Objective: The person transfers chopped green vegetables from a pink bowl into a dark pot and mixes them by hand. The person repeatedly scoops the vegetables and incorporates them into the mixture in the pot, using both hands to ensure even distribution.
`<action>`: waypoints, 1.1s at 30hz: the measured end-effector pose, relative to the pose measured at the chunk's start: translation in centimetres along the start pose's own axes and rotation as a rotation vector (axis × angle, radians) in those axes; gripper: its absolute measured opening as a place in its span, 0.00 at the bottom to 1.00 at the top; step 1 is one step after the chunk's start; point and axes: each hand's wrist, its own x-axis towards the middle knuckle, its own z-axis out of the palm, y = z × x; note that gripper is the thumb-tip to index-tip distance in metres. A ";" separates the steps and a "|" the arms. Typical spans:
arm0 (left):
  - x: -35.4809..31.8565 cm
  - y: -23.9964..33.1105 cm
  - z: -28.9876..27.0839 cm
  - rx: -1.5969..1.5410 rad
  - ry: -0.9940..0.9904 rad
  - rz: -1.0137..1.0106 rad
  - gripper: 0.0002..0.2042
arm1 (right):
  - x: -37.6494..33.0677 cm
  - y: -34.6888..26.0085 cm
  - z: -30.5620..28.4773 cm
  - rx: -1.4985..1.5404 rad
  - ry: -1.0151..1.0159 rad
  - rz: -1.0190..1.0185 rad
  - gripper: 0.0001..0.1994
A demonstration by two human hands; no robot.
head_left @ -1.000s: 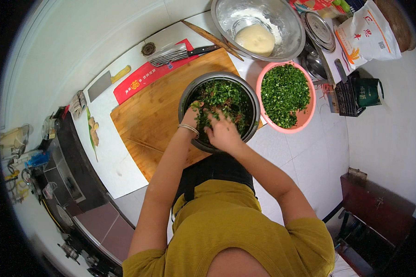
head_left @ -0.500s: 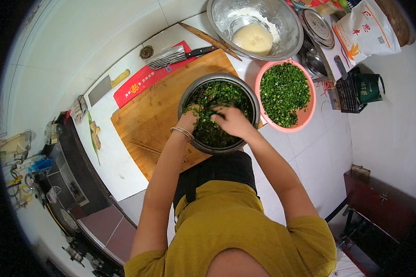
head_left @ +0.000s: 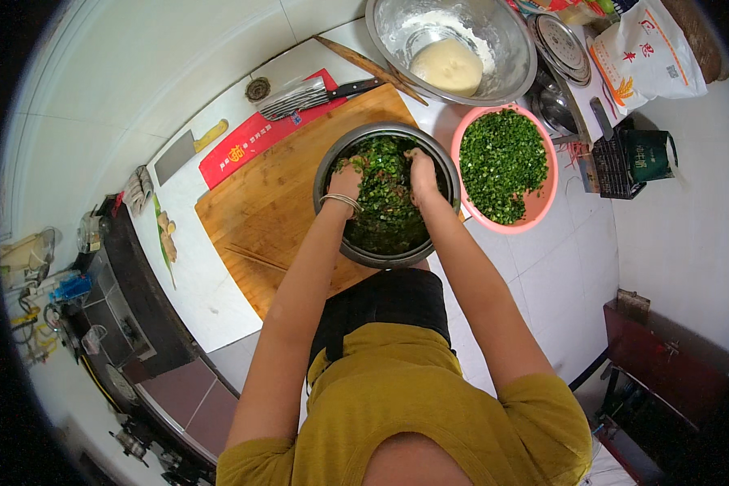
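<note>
Both my hands are down inside a deep metal bowl (head_left: 326,212) of dark, wet chopped greens (head_left: 389,194) mixed with bits of brown filling. My left hand (head_left: 347,185), with bangles at the wrist, presses into the left side of the mix. Its fingers curl into the greens and are partly covered. Along the right inner wall, my right hand (head_left: 422,174) bends its fingers round some of the mix, the tips mostly hidden. The bowl stands over the right part of a wooden cutting board (head_left: 259,211), close to my body.
To the right is a pink basin (head_left: 556,174) of chopped green onions (head_left: 502,166). Behind it, a large metal bowl (head_left: 506,73) holds dough (head_left: 447,66). A black-handled knife (head_left: 300,99), a cleaver (head_left: 176,158), chopsticks (head_left: 255,257) and ginger (head_left: 167,235) lie around the board.
My hands have moved apart, the right one from the bowl's middle to its right wall. The left has shifted slightly right and farther into the bowl, and the greens between them are turned over.
</note>
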 end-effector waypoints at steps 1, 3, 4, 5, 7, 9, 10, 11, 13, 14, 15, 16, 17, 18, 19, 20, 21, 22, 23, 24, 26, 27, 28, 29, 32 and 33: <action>0.3 -0.4 0.5 -0.281 0.074 -0.052 0.11 | -0.3 -0.7 0.4 0.074 0.004 0.023 0.14; 1.1 -0.8 1.4 -0.459 0.145 -0.096 0.09 | 1.3 -0.5 0.6 0.143 -0.083 -0.046 0.12; 0.3 -0.2 0.1 -0.352 0.123 -0.109 0.08 | 1.0 -1.2 1.0 0.129 -0.089 -0.052 0.12; -0.5 0.7 -1.3 -0.245 0.103 -0.120 0.07 | 1.3 -1.3 1.2 0.095 -0.096 -0.108 0.12; -1.6 1.6 -2.8 -0.035 0.062 -0.146 0.07 | 2.0 -1.7 1.9 0.113 -0.131 0.008 0.12; -1.8 1.5 -2.7 -0.205 0.120 -0.167 0.08 | 1.3 -2.4 2.6 0.060 -0.159 -0.075 0.13; -1.9 1.4 -2.5 -0.291 0.148 -0.176 0.08 | 1.2 -2.6 2.7 0.041 -0.183 -0.097 0.14; -1.9 1.3 -2.3 -0.375 0.177 -0.185 0.09 | 1.0 -2.8 2.7 0.023 -0.207 -0.120 0.15; -2.1 1.1 -1.6 -0.546 0.234 -0.202 0.10 | -0.1 -3.4 2.5 -0.035 -0.333 -0.327 0.12; -1.8 0.4 0.2 -0.480 0.357 -0.125 0.09 | -0.8 -3.5 2.3 -0.065 -0.393 -0.430 0.11; -1.1 -0.7 3.1 -0.414 0.481 -0.050 0.09 | -1.0 -3.0 2.0 -0.083 -0.437 -0.482 0.09; -0.7 -1.3 4.8 -0.347 0.605 0.023 0.09 | -1.8 -3.0 1.5 -0.233 -0.453 -0.547 0.09; -3.1 0.4 0.3 -0.637 0.494 -0.037 0.09 | -3.2 -3.5 0.8 -0.382 -0.462 -0.611 0.10; -3.4 0.5 0.3 -0.608 0.617 0.095 0.09 | -4.7 -3.8 0.0 -0.532 -0.469 -0.673 0.10; -4.3 0.6 0.6 -0.571 0.743 0.222 0.09 | -6.7 -4.2 -0.4 -0.663 -0.472 -0.722 0.10; -5.0 0.6 0.9 -0.529 0.865 0.352 0.09 | -8.4 -4.1 -0.9 -0.794 -0.471 -0.770 0.10; -5.5 0.7 1.3 -0.468 0.802 0.345 0.09 | -9.4 -3.5 -1.4 -0.871 -0.521 -0.840 0.09; -6.1 1.0 1.7 -0.408 0.738 0.338 0.09 | -9.7 -1.7 -2.0 -0.920 -0.520 -0.948 0.10; -6.6 1.3 2.2 -0.348 0.671 0.331 0.10 | -10.6 -1.2 -2.2 -0.997 -0.518 -1.013 0.11; -7.0 1.7 2.6 -0.289 0.604 0.323 0.10 | -11.3 -0.9 -2.4 -1.075 -0.515 -1.078 0.12; -8.0 2.8 1.8 -0.149 0.484 0.282 0.12 | -11.4 -0.1 -2.7 -1.207 -0.541 -1.022 0.14; -7.6 3.0 2.2 -0.129 0.462 0.265 0.12 | -11.2 -0.2 -2.6 -1.293 -0.552 -1.021 0.14; -7.4 3.2 2.1 -0.108 0.442 0.251 0.13 | -11.0 -0.3 -2.6 -1.378 -0.560 -1.020 0.14; -6.9 3.3 1.8 -0.041 0.403 0.249 0.14 | -10.8 -0.5 -2.3 -1.364 -0.519 -1.080 0.15; -5.4 3.5 -0.8 -0.273 0.112 0.133 0.18 | -11.0 -3.4 -1.3 -1.450 -0.620 -0.837 0.13; -5.6 3.0 -0.7 -0.297 0.163 0.139 0.16 | -11.7 -5.2 -1.1 -1.322 -0.666 -0.710 0.13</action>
